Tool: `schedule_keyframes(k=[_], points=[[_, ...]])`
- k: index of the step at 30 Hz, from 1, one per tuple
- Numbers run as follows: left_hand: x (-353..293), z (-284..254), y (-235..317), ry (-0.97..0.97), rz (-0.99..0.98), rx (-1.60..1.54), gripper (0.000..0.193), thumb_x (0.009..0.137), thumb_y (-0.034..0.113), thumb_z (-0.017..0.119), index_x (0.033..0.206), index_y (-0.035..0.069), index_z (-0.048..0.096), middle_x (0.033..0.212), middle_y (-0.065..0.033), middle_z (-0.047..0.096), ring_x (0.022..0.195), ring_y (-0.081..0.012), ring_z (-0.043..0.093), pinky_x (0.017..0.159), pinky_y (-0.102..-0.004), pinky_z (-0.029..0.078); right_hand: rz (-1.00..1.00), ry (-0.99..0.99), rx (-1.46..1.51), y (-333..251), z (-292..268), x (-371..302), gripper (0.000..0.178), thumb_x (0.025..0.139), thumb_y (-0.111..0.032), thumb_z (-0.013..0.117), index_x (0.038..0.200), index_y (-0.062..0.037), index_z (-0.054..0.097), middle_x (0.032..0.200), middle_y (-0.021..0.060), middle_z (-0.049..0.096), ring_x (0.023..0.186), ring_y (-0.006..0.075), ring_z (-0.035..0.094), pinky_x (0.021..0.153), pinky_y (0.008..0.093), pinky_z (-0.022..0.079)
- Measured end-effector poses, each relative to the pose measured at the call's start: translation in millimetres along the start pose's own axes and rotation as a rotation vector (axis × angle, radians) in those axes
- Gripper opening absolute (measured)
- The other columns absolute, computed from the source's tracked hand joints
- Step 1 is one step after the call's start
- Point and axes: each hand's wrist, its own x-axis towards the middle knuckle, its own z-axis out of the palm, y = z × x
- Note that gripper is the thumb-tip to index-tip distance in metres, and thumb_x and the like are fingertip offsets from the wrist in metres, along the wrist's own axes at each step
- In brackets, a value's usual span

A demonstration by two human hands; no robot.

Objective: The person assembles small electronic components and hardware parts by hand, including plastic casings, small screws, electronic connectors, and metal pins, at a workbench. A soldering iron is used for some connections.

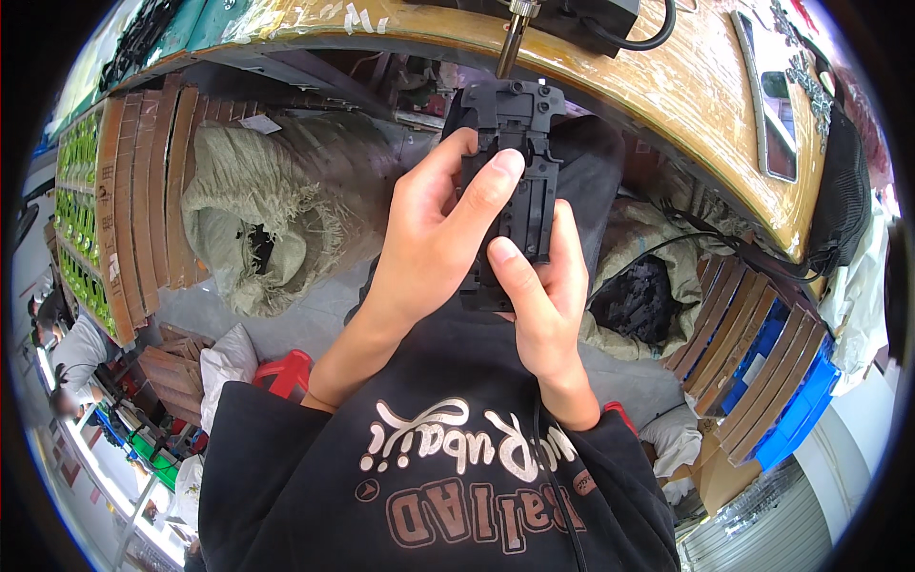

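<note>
Head view: the long black part (540, 191) lay straight ahead of the black sweatshirt (448, 496), between the left hand (429, 224) and the right hand (550, 291), its long axis running away from the body toward the wooden bench (686, 105). The relation that seemed to matter most was at its far end, which sat just below the tip of the metal rod (513, 43) at the bench's edge; whether these 2 touched, I could not tell. The left hand reached farther up the part and so was nearer the rod, while the right hand sat lower, along the right side toward the near end. Neither hand was spread wide: the left gripped the left side, its thumb laid across the upper face and its fingers mostly hidden; the right was partly curled, its thumb on the lower face and its fingers by the right edge. The 2 hands were close but apart, clamped on the same part, which appeared held up short of the bench, though depth was hard to judge.
</note>
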Motion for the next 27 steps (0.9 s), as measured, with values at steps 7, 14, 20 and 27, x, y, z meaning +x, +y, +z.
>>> schedule_keyframes(k=[7,14,20,27], points=[[-11.4,1.1,9.8,-0.033,0.019,0.074,0.015,0.083,0.013,0.054,0.078,0.002,0.045,0.068,0.0003,0.052,0.061,0.0004,0.043,0.051,-0.0157,0.037,-0.088,0.042,0.029,-6.2,1.4,6.6,0.027,0.084,-0.003,0.044,0.11,0.0003,0.037,0.093,0.0052,0.052,0.078,0.0073,0.053,0.065,0.017,0.043],[-14.3,2.0,-1.9,-0.01,0.194,0.209,0.019,0.082,0.013,0.054,0.074,0.002,0.041,0.057,0.0025,0.046,0.052,0.0014,0.037,0.041,-0.0154,0.029,-0.172,0.044,0.04,-9.8,3.3,15.2,0.028,0.084,-0.004,0.044,0.111,0.0011,0.035,0.093,0.0052,0.052,0.078,0.007,0.051,0.066,0.0183,0.043],[-16.3,2.1,-7.4,0.018,0.196,0.198,0.021,0.081,0.012,0.056,0.075,0.003,0.038,0.056,0.003,0.042,0.05,0.0009,0.035,0.04,-0.016,0.028,-0.175,0.098,0.036,-11.9,4.6,18.8,0.035,0.082,-0.006,0.044,0.115,0.0012,0.036,0.09,0.0048,0.054,0.073,0.0065,0.051,0.061,0.0178,0.042],[-19.2,6.5,-5.2,0.035,0.176,0.22,0.024,0.079,0.011,0.058,0.066,0.003,0.041,0.054,0.002,0.042,0.047,-0.001,0.034,0.039,-0.0183,0.028,-0.164,0.159,0.081,-21.1,10.1,23.1,0.033,0.081,-0.007,0.046,0.113,0.0004,0.041,0.085,0.003,0.054,0.065,0.0044,0.049,0.05,0.0157,0.039]])
